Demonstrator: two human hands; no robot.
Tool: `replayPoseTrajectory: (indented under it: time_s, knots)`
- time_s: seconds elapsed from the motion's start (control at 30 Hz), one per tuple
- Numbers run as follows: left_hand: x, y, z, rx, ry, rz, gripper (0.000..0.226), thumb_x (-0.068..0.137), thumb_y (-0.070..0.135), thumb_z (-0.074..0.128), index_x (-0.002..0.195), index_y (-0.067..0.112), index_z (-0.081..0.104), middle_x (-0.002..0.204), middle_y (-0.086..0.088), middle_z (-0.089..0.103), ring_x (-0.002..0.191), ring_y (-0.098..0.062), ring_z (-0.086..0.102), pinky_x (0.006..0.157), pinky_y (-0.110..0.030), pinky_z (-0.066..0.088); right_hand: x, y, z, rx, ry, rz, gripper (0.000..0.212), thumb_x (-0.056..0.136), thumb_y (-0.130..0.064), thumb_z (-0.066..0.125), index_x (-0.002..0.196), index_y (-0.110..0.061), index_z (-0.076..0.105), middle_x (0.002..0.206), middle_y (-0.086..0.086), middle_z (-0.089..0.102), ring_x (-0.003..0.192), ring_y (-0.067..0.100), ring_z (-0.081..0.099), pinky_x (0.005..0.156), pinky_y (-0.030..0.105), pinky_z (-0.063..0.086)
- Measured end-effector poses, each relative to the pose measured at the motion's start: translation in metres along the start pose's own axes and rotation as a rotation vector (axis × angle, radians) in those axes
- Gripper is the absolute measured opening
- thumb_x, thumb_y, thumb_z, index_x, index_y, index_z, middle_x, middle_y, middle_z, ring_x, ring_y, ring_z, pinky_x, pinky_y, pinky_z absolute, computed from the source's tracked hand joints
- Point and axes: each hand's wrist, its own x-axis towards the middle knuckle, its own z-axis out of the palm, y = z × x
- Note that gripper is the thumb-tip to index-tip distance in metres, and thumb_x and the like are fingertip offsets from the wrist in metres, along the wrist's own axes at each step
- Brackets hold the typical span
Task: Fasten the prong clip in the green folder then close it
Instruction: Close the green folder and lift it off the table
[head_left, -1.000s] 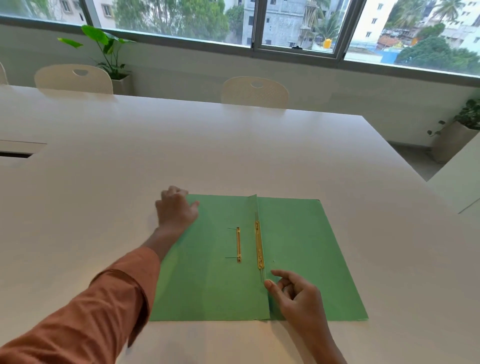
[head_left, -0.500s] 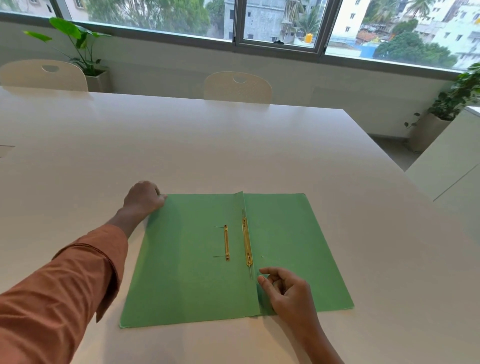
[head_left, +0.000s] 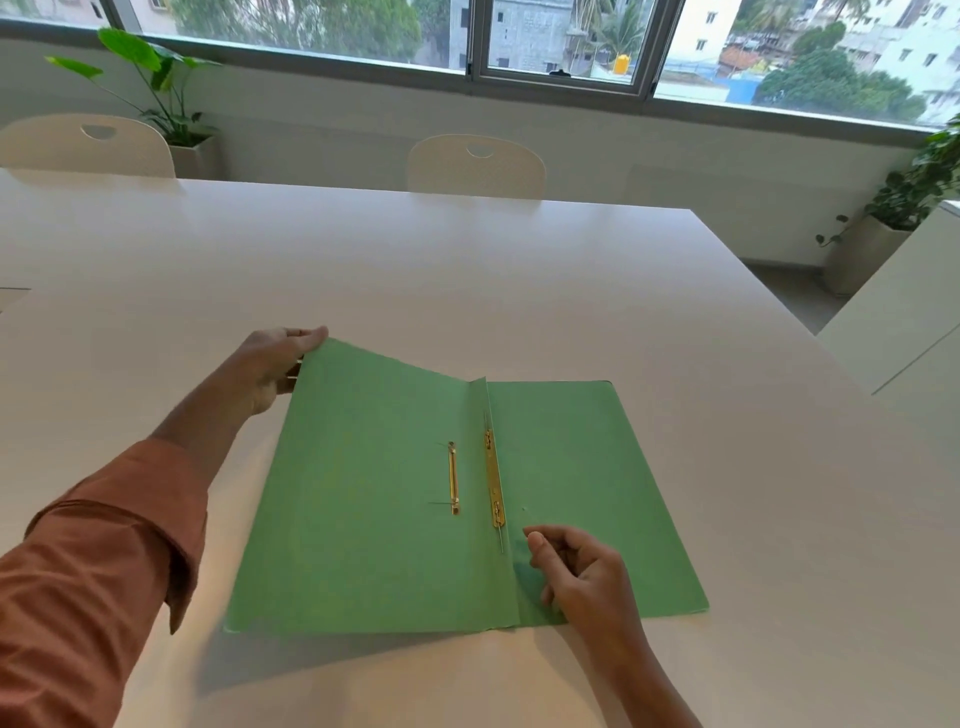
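Note:
The green folder (head_left: 363, 519) lies open on the white table (head_left: 467, 270). Its left cover is raised off the table at the far left corner, where my left hand (head_left: 275, 364) grips the edge. A brass prong clip (head_left: 494, 480) runs flat along the spine, and a second brass bar (head_left: 453, 478) lies on the left cover. My right hand (head_left: 582, 571) rests on the right cover near the spine's lower end, fingers curled and pressing the folder down.
Two pale chairs (head_left: 475, 166) stand at the table's far edge. Potted plants (head_left: 166, 104) sit by the window wall at left and right. A white cabinet (head_left: 904, 312) stands to the right of the table.
My left hand has taken hold of the left cover's far corner and lifted it off the table. The right hand has stayed by the spine.

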Motion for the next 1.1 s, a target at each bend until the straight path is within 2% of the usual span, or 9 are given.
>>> replayPoseTrajectory:
  time_s: [0.23,0.37,0.47,0.53,0.63,0.7,0.83,0.93,1.1]
  knots:
    - [-0.071,0.03,0.041,-0.444,-0.273,0.14,0.064,0.104,0.063,0.037,0.12,0.009,0.068,0.098,-0.004,0.08,0.089,-0.021,0.077,0.085,-0.039,0.058,0.023,-0.024,-0.03,0.495,-0.181,0.22,0.048,0.098,-0.035,0.056,0.117,0.007,0.071,0.096,0.022,0.068,0.071,0.023,0.06,0.063,0.032,0.057]
    - [-0.117,0.017,0.102,-0.266,-0.372,0.271,0.069,0.103,0.065,0.025,0.135,0.017,0.064,0.13,-0.006,0.072,0.117,-0.022,0.069,0.097,-0.039,0.055,0.048,-0.059,-0.06,0.625,-0.295,0.191,0.072,0.104,-0.053,0.036,0.134,0.009,0.058,0.124,0.029,0.067,0.104,0.037,0.066,0.095,0.051,0.052]
    - [-0.142,-0.004,0.148,-0.064,-0.432,0.327,0.065,0.099,0.065,0.044,0.147,0.023,0.055,0.145,0.003,0.062,0.125,-0.002,0.061,0.106,-0.03,0.05,0.06,-0.088,-0.085,0.66,-0.35,0.155,0.083,0.103,-0.063,0.027,0.142,0.007,0.051,0.139,0.03,0.061,0.126,0.045,0.06,0.11,0.06,0.045]
    - [-0.151,-0.022,0.173,-0.031,-0.425,0.306,0.066,0.091,0.061,0.064,0.146,0.025,0.057,0.143,0.006,0.061,0.119,0.008,0.059,0.107,-0.025,0.05,0.067,-0.103,-0.101,0.66,-0.363,0.135,0.086,0.102,-0.066,0.025,0.142,0.005,0.051,0.138,0.027,0.063,0.123,0.042,0.064,0.1,0.054,0.056]
    - [-0.156,-0.046,0.196,-0.012,-0.403,0.203,0.06,0.088,0.045,0.078,0.142,0.025,0.061,0.143,0.001,0.059,0.112,0.002,0.063,0.076,-0.007,0.055,0.075,-0.113,-0.125,0.644,-0.379,0.139,0.086,0.099,-0.068,0.031,0.141,0.003,0.055,0.131,0.021,0.066,0.104,0.033,0.069,0.082,0.04,0.061]
    - [-0.155,-0.063,0.202,0.003,-0.312,0.138,0.052,0.089,0.04,0.079,0.137,0.025,0.063,0.139,-0.001,0.061,0.109,-0.009,0.07,0.07,-0.009,0.056,0.078,-0.111,-0.137,0.542,-0.361,0.138,0.074,0.1,-0.061,0.04,0.138,-0.001,0.06,0.128,0.019,0.066,0.099,0.03,0.068,0.079,0.038,0.059]
    - [-0.153,-0.086,0.203,0.135,-0.12,0.1,0.053,0.082,0.052,0.079,0.129,0.039,0.058,0.144,0.0,0.05,0.124,-0.016,0.061,0.098,-0.033,0.056,0.078,-0.089,-0.152,0.215,-0.233,0.14,0.045,0.096,-0.024,0.065,0.137,-0.006,0.06,0.123,0.015,0.074,0.1,0.029,0.076,0.076,0.034,0.064]
    - [-0.154,-0.09,0.203,0.153,-0.025,0.06,0.057,0.096,0.031,0.074,0.145,0.018,0.049,0.146,-0.007,0.045,0.132,-0.02,0.049,0.097,-0.032,0.049,0.076,-0.059,-0.148,-0.055,-0.11,0.195,0.053,0.089,-0.008,0.076,0.139,-0.008,0.057,0.112,0.011,0.075,0.093,0.026,0.078,0.073,0.031,0.064]
    - [-0.149,-0.089,0.206,0.039,0.032,-0.044,0.066,0.098,0.019,0.072,0.153,0.006,0.038,0.138,-0.01,0.056,0.121,-0.024,0.058,0.108,-0.04,0.05,0.074,-0.014,-0.136,-0.595,0.042,0.084,0.072,0.077,-0.016,0.09,0.141,-0.009,0.058,0.114,0.005,0.06,0.098,0.02,0.063,0.077,0.023,0.056]
